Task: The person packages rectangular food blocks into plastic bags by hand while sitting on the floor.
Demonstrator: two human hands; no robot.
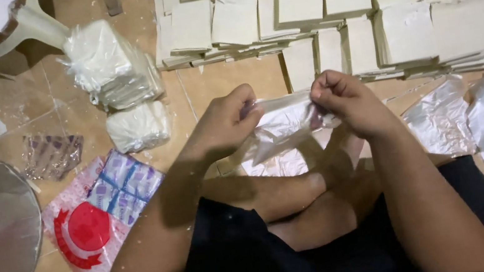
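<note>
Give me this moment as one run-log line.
left hand: pinching clear plastic bag | right hand: pinching same bag's edge | white square slabs: laid on floor ahead | printed packet: floor, left

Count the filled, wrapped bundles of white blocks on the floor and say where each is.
2: a large wrapped bundle at upper left, and a smaller wrapped bundle just below it. Others may lie out of view.

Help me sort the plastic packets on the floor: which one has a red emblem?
The flat packet beside the person's left knee; the wrapped white bundles above it are plain.
</note>
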